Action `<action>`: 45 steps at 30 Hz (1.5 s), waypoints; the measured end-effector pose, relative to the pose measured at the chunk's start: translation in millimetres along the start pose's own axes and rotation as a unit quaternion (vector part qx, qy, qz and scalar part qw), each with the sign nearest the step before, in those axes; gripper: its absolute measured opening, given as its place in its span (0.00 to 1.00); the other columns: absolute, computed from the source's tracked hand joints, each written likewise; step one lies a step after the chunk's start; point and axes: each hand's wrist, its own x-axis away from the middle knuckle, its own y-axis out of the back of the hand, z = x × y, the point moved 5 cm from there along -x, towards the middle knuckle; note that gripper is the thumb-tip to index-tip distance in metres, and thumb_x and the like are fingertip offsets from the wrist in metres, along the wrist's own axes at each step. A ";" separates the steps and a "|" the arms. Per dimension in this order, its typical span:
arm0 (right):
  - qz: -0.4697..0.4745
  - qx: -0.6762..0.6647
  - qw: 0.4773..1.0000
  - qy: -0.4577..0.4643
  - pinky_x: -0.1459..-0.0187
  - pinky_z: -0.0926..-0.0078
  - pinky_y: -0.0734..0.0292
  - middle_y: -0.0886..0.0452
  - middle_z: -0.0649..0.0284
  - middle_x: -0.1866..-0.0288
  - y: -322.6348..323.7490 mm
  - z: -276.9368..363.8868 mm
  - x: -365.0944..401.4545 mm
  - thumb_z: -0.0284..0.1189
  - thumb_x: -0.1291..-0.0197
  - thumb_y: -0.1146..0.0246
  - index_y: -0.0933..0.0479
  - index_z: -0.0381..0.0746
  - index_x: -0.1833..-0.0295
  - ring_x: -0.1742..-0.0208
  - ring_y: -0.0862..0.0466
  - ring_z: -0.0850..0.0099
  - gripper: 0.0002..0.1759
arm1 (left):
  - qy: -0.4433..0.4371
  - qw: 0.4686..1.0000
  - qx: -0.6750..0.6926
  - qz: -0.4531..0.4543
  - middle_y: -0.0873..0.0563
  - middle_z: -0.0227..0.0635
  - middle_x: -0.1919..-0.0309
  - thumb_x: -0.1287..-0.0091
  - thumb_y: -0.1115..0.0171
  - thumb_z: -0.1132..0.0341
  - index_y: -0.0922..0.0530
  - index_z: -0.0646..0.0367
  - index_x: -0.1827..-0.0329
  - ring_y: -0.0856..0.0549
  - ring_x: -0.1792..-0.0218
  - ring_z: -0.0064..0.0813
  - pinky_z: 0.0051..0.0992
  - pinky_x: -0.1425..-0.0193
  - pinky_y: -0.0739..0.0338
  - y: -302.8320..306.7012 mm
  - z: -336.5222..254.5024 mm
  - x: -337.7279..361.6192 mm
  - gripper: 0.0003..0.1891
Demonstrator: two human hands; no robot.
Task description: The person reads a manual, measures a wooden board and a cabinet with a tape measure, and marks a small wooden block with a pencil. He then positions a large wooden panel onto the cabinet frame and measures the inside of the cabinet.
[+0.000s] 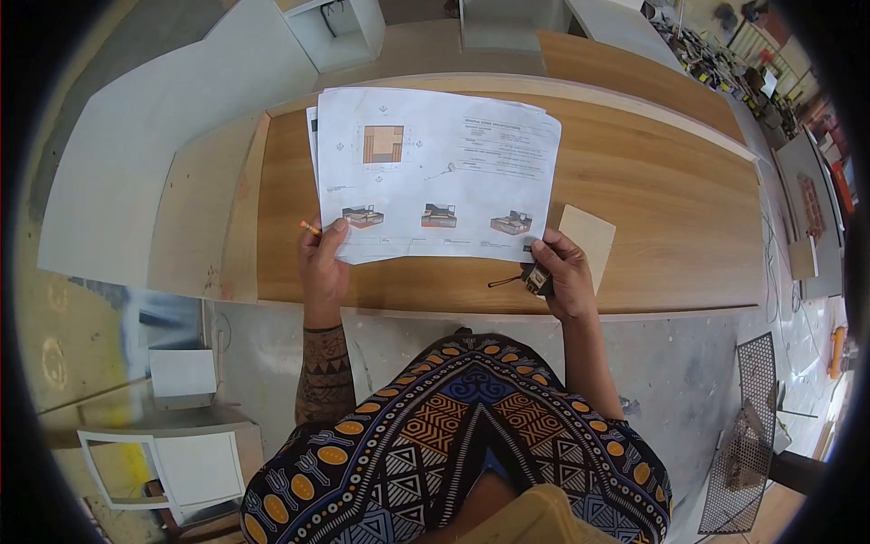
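The person is holding a stack of drawings (pixel 435 172) up over the wooden worktop (pixel 671 208) in the middle of the frame and seems to be reading them. The left hand (pixel 324 263) is pinching the lower left corner while also gripping a pencil (pixel 311 228). The right hand (pixel 564 272) is clasping the lower right corner together with a small black tool (pixel 536 279). A thin wooden square (pixel 589 238) is lying just beside that hand. With both hands full, marking or measuring would call for laying the drawings down first.
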 end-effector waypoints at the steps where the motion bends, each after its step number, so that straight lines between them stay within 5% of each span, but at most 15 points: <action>1: 0.007 0.003 1.000 -0.006 0.57 0.79 0.14 0.09 0.63 0.55 0.5 0.4 -1.0 0.25 0.23 0.33 0.14 0.34 0.42 0.59 0.12 0.79 0.10 | 0.001 1.000 0.004 -0.003 0.10 0.37 0.46 0.22 0.36 0.73 0.17 0.68 0.39 0.12 0.46 0.25 0.29 0.36 0.19 0.2 0.5 1.7 0.13; 18: 0.026 0.032 0.998 -0.044 0.59 0.79 0.13 0.09 0.62 0.54 1.3 16.1 -18.6 0.21 0.24 0.35 0.15 0.33 0.40 0.61 0.12 0.80 0.11 | 0.010 0.997 0.030 -0.074 0.10 0.40 0.45 0.19 0.36 0.68 0.18 0.69 0.39 0.12 0.45 0.26 0.30 0.35 0.19 1.8 12.4 19.5 0.14; 21: 0.025 0.030 0.998 -0.041 0.59 0.79 0.13 0.09 0.62 0.54 3.6 15.2 -21.1 0.21 0.24 0.35 0.14 0.33 0.41 0.62 0.12 0.80 0.11 | 0.025 0.995 0.068 -0.067 0.13 0.43 0.38 0.16 0.42 0.66 0.21 0.70 0.33 0.13 0.37 0.34 0.37 0.29 0.19 10.8 21.4 18.5 0.17; 26: 0.026 0.031 0.998 -0.037 0.60 0.80 0.14 0.09 0.62 0.54 3.0 14.0 -22.7 0.21 0.24 0.34 0.14 0.33 0.41 0.62 0.12 0.80 0.11 | 0.026 0.995 0.063 -0.080 0.10 0.39 0.44 0.16 0.40 0.66 0.17 0.69 0.38 0.12 0.43 0.26 0.30 0.34 0.18 -1.0 15.2 21.4 0.14; 45: -0.004 0.066 0.997 -0.041 0.59 0.79 0.16 0.10 0.65 0.56 4.1 10.7 -13.0 0.23 0.24 0.33 0.14 0.33 0.40 0.62 0.14 0.81 0.12 | 0.043 0.994 0.080 -0.059 0.09 0.36 0.46 0.16 0.38 0.65 0.15 0.66 0.40 0.11 0.46 0.23 0.28 0.36 0.18 8.7 27.2 10.8 0.13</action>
